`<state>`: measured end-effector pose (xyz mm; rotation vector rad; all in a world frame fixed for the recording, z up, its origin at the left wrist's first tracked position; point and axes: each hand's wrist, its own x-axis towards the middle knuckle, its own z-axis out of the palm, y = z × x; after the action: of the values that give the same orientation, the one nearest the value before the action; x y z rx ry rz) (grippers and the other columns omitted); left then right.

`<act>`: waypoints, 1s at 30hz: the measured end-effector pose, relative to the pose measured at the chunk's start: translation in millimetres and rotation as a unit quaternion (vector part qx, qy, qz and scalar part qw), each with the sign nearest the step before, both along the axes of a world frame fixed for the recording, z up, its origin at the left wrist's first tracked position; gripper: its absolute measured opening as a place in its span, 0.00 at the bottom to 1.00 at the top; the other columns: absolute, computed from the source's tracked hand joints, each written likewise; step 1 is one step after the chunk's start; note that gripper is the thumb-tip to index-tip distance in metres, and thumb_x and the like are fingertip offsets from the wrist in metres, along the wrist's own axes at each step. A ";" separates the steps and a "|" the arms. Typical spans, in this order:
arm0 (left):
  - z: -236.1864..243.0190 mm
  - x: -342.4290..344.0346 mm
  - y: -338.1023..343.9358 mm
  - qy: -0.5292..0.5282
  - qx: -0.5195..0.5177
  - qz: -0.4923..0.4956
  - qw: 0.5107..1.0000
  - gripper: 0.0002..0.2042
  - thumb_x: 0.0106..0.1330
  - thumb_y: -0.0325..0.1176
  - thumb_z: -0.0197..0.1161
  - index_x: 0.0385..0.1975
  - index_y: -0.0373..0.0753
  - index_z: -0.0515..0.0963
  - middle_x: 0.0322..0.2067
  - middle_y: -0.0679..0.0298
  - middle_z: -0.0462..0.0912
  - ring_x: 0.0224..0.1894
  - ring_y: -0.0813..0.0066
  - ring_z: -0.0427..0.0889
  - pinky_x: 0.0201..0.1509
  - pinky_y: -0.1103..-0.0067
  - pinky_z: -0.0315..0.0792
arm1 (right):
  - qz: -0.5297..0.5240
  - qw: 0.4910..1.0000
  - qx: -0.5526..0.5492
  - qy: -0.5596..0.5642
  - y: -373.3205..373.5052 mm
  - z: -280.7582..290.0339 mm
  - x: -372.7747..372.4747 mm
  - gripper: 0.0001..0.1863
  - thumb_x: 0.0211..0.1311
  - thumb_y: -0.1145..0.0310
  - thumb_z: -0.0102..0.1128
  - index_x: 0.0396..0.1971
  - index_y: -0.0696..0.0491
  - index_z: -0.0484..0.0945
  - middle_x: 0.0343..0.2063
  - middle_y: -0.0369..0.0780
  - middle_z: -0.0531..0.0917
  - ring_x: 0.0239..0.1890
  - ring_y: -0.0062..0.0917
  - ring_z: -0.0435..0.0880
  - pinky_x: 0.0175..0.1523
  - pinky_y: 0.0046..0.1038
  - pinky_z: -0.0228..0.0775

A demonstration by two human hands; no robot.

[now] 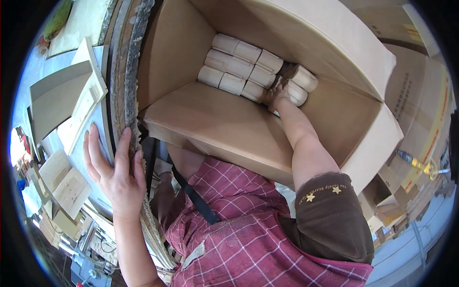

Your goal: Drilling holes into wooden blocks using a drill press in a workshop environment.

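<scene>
Inside a large open cardboard box [210, 119], pale wooden cylinders [232, 66] lie on their sides in stacked rows. My right arm reaches down into the box. My right hand [278, 95] is closed around a wooden cylinder [296, 94] at the right end of the rows; part of the fingers is in shadow. Another wooden cylinder [304, 79] lies just beyond it. Outside the box, my left hand [117, 177] is open with its fingers spread, resting against the worn edge [125, 95] of the work table. It holds nothing.
A wooden box-like frame [62, 95] and light wood boards [64, 184] lie on the left. Larger cardboard cartons [416, 95] stand at the right, near a yellow-handled tool [420, 165]. A grey machine part [88, 270] shows at lower left.
</scene>
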<state>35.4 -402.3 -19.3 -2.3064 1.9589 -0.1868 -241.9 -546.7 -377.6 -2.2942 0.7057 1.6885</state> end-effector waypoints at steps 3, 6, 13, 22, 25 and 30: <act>-4.1 -0.5 -0.8 0.006 0.003 -0.001 1.000 0.19 0.51 0.28 0.63 0.45 0.46 0.77 0.60 0.51 0.56 0.60 0.48 0.57 0.61 0.62 0.54 | 0.023 0.997 -0.005 0.068 0.9 -39.0 -12.8 0.49 0.46 0.33 0.48 0.65 0.47 0.51 0.65 0.38 0.52 0.67 0.41 0.42 0.65 0.53 0.33; -4.4 -0.4 0.0 0.006 0.009 0.007 1.000 0.19 0.50 0.28 0.64 0.45 0.46 0.77 0.60 0.50 0.56 0.60 0.47 0.57 0.61 0.61 0.54 | 0.010 0.993 -0.032 0.113 3.4 -49.5 -7.3 0.44 0.52 0.34 0.40 0.66 0.43 0.47 0.67 0.34 0.46 0.68 0.37 0.39 0.66 0.51 0.33; -2.5 5.1 -2.1 0.009 0.008 0.014 1.000 0.17 0.50 0.29 0.64 0.43 0.47 0.78 0.59 0.49 0.58 0.59 0.45 0.59 0.61 0.61 0.56 | 0.024 0.978 -0.115 0.171 15.4 -171.9 -47.6 0.34 0.61 0.44 0.36 0.65 0.40 0.47 0.68 0.34 0.43 0.69 0.37 0.39 0.66 0.50 0.35; -7.9 14.8 21.0 0.056 -0.018 0.034 0.998 0.16 0.47 0.33 0.57 0.39 0.55 0.79 0.58 0.61 0.64 0.58 0.55 0.62 0.58 0.63 0.58 | 0.066 0.997 -0.036 0.006 28.3 -74.3 -48.3 0.34 0.52 0.47 0.50 0.60 0.39 0.58 0.67 0.38 0.45 0.67 0.39 0.45 0.66 0.47 0.38; -4.0 17.2 33.1 0.024 -0.042 0.030 0.998 0.15 0.49 0.34 0.55 0.39 0.54 0.77 0.59 0.63 0.63 0.58 0.59 0.62 0.59 0.63 0.57 | 0.078 0.996 -0.013 -0.030 36.6 -37.8 -36.0 0.34 0.48 0.48 0.54 0.58 0.39 0.62 0.67 0.39 0.46 0.67 0.40 0.47 0.66 0.46 0.39; -4.0 17.2 34.6 0.043 -0.053 0.023 0.997 0.15 0.49 0.35 0.55 0.39 0.52 0.76 0.59 0.63 0.63 0.59 0.60 0.62 0.59 0.63 0.57 | 0.050 0.998 0.030 -0.005 14.8 5.3 -23.0 0.34 0.43 0.49 0.62 0.55 0.38 0.68 0.66 0.42 0.48 0.66 0.41 0.50 0.66 0.45 0.40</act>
<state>52.6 -367.8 -23.2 -2.4639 1.9776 -0.1961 -264.8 -532.0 -372.3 -2.3303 0.5408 1.7155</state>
